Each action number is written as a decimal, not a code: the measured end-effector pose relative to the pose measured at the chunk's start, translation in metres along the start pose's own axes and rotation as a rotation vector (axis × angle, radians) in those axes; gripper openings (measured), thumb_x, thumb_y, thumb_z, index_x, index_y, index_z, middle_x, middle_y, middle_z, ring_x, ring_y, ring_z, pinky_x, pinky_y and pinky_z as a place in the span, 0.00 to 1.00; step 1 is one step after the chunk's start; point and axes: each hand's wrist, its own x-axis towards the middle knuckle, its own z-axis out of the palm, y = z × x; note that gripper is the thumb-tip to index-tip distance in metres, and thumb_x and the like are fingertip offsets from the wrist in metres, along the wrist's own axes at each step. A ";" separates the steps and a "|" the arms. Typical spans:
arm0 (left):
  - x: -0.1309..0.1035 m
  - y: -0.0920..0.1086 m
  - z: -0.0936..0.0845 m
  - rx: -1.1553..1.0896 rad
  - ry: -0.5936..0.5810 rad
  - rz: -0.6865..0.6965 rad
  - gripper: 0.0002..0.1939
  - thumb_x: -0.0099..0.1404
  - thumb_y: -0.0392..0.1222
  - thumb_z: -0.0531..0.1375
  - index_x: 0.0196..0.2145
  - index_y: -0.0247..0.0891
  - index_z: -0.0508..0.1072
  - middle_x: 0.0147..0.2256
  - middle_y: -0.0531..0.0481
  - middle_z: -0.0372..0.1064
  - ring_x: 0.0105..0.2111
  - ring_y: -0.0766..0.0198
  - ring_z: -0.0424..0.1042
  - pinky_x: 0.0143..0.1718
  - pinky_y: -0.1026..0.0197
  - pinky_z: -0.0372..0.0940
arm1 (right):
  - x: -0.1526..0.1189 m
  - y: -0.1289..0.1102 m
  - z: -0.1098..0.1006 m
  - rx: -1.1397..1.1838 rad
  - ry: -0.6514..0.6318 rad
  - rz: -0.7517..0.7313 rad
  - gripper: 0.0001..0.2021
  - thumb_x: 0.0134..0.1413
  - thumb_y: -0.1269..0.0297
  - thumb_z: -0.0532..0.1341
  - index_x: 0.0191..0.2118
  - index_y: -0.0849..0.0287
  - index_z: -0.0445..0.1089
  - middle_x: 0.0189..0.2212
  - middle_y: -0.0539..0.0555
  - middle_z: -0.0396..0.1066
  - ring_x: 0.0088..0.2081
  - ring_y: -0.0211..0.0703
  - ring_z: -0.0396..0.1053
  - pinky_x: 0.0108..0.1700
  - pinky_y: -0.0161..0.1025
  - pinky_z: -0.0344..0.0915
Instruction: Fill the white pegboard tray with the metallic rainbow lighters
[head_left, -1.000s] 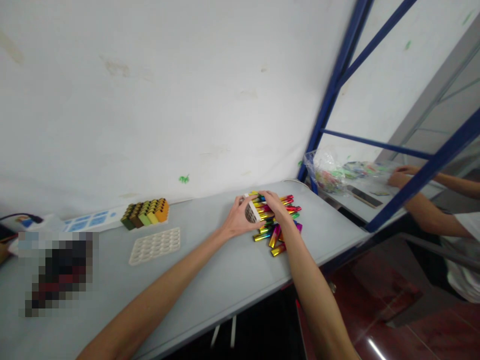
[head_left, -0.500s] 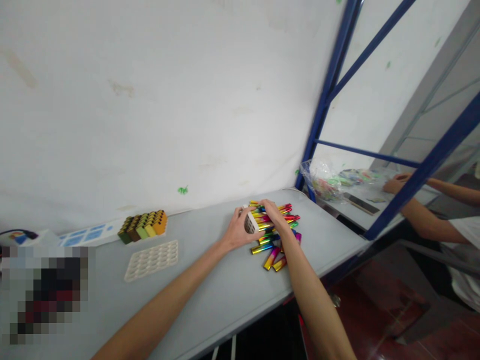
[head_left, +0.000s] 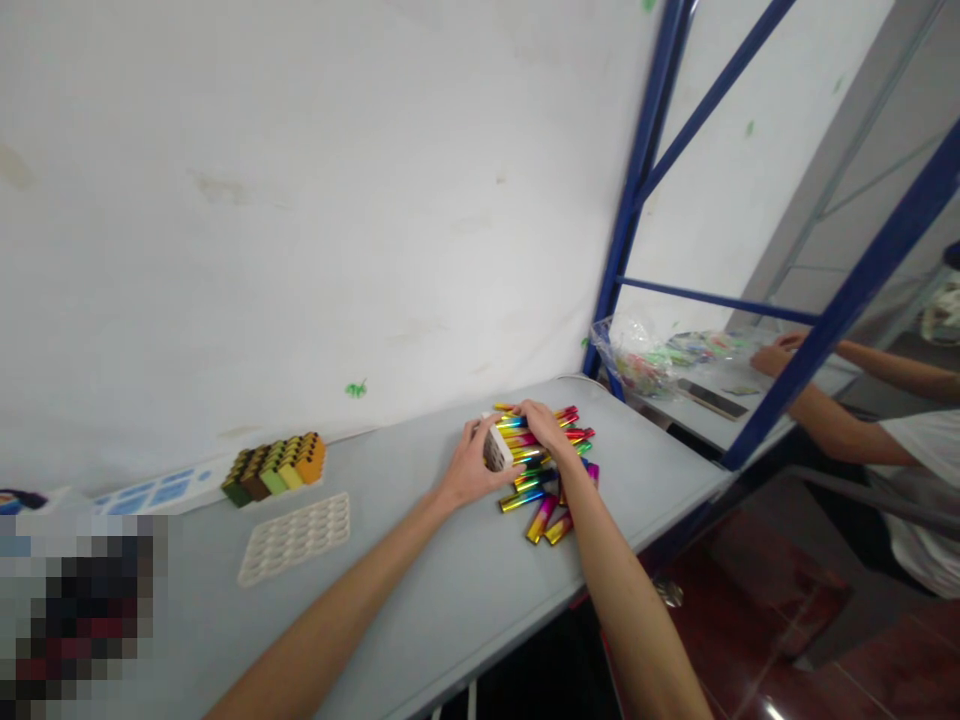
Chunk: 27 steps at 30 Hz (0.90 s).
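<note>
My left hand [head_left: 469,470] is closed around a small white perforated rack [head_left: 497,452], which stands on edge with its holed face towards the left. Shiny metallic tubes [head_left: 529,455] in yellow, red, green, blue and purple lie on its right side, several pointing at the rack. Whether their ends sit in the holes is hidden. Over the upper tubes, my right hand [head_left: 544,425] rests with bent fingers, closed on some of them; its fingertips are partly out of sight. Loose tubes [head_left: 540,520] lie askew below that hand.
A flat white tray with round hollows [head_left: 296,537] lies at left on the grey table [head_left: 405,590]. Behind it stands a block of yellow, green and brown pieces [head_left: 276,467]. Blue frame posts [head_left: 626,230] rise at right, where a co-worker's arms [head_left: 832,400] and a plastic bag [head_left: 637,360] show.
The camera view has shifted slightly, moving the scene a little to the left. Both hands keep nearly the same hold on the rack and tubes.
</note>
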 end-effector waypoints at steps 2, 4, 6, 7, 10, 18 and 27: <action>0.000 0.000 -0.001 -0.005 0.001 0.018 0.43 0.55 0.51 0.72 0.64 0.46 0.59 0.57 0.44 0.59 0.59 0.48 0.64 0.63 0.46 0.60 | -0.001 0.000 -0.002 -0.019 0.004 -0.002 0.17 0.60 0.65 0.48 0.34 0.59 0.76 0.41 0.56 0.78 0.45 0.46 0.70 0.53 0.40 0.63; 0.001 0.000 -0.001 -0.013 0.005 0.035 0.44 0.55 0.50 0.72 0.65 0.46 0.58 0.57 0.44 0.59 0.59 0.47 0.64 0.64 0.46 0.59 | -0.002 0.000 -0.005 -0.040 0.005 -0.011 0.17 0.60 0.65 0.49 0.35 0.58 0.77 0.42 0.56 0.78 0.46 0.47 0.71 0.54 0.40 0.63; 0.001 -0.001 -0.001 -0.017 0.011 0.042 0.46 0.54 0.51 0.72 0.66 0.45 0.57 0.59 0.43 0.59 0.60 0.46 0.63 0.64 0.45 0.59 | -0.004 -0.001 -0.008 -0.060 -0.004 -0.028 0.17 0.60 0.66 0.50 0.34 0.58 0.77 0.42 0.56 0.78 0.47 0.47 0.71 0.55 0.40 0.62; 0.001 -0.001 0.000 -0.019 0.013 0.043 0.48 0.54 0.51 0.72 0.66 0.44 0.55 0.59 0.42 0.59 0.60 0.46 0.63 0.64 0.44 0.58 | -0.005 -0.002 -0.010 -0.068 -0.011 -0.038 0.17 0.60 0.67 0.50 0.34 0.58 0.78 0.42 0.56 0.79 0.48 0.46 0.71 0.55 0.39 0.62; 0.001 -0.003 0.001 -0.025 0.018 0.050 0.49 0.54 0.52 0.73 0.66 0.43 0.55 0.59 0.41 0.59 0.60 0.45 0.62 0.64 0.44 0.59 | -0.007 -0.004 -0.013 -0.089 -0.028 -0.067 0.18 0.60 0.69 0.50 0.34 0.58 0.78 0.43 0.56 0.79 0.48 0.47 0.72 0.56 0.40 0.62; 0.000 -0.002 0.002 -0.061 0.021 0.044 0.49 0.53 0.53 0.73 0.66 0.44 0.56 0.59 0.41 0.59 0.60 0.46 0.63 0.64 0.44 0.59 | -0.009 -0.004 -0.015 -0.142 -0.076 -0.186 0.20 0.62 0.70 0.49 0.42 0.57 0.80 0.46 0.54 0.80 0.49 0.47 0.74 0.57 0.41 0.64; -0.001 -0.006 0.004 -0.052 0.015 0.028 0.48 0.54 0.56 0.72 0.65 0.43 0.56 0.58 0.41 0.58 0.60 0.46 0.63 0.65 0.45 0.59 | -0.007 0.009 -0.019 -0.126 -0.038 -0.199 0.19 0.58 0.70 0.51 0.42 0.55 0.81 0.44 0.53 0.81 0.48 0.48 0.76 0.57 0.44 0.66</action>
